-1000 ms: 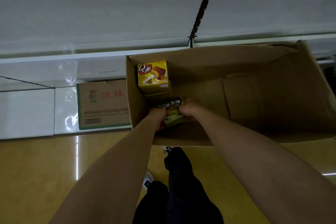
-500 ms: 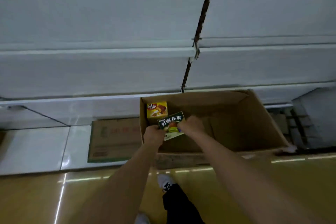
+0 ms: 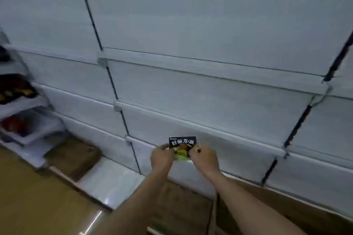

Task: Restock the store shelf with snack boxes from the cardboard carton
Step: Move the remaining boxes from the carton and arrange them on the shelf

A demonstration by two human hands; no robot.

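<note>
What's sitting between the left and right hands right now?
In the head view, the dark snack box sits between the left hand and right hand, each gripping one side, held in front of the white shelf.

Both hands lifted a dark snack box out of the cardboard carton and raised it in front of the white store shelf, where a second earlier it had still sat inside the carton beside a yellow box. The left hand and right hand gripped the box by its two lower corners, its printed face turned toward the camera. The view swung upward from the carton's interior to the tiers of shelving, leaving only part of the carton visible under the forearms. The yellow box dropped out of sight, and blurred goods on a neighbouring rack appeared at the left edge.
</note>
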